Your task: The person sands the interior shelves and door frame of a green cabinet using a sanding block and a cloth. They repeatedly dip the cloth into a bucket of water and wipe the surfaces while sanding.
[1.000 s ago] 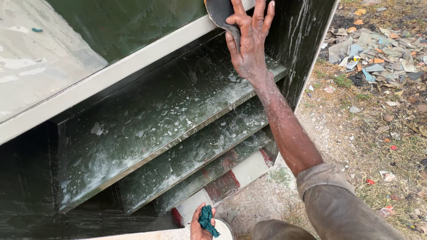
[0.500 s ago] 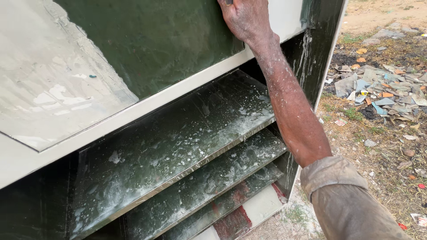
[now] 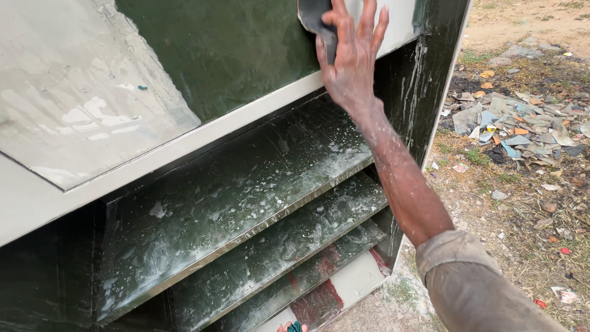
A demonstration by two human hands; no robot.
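right hand [image 3: 351, 64] spread flat, pressing a dark sanding sheet [image 3: 314, 17] on the wet cabinet [image 3: 233, 178]; slick panel, sheet could slide out.

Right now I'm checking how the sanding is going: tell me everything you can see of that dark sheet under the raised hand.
The dark sheet is thin, grey-black and flexible-looking, perhaps abrasive paper, with a rounded lower edge. Its top is cut off by the frame. It lies flat against the pale band of the cabinet, at the edge of its dark green panel. The right hand presses on it with fingers spread, covering its right part.
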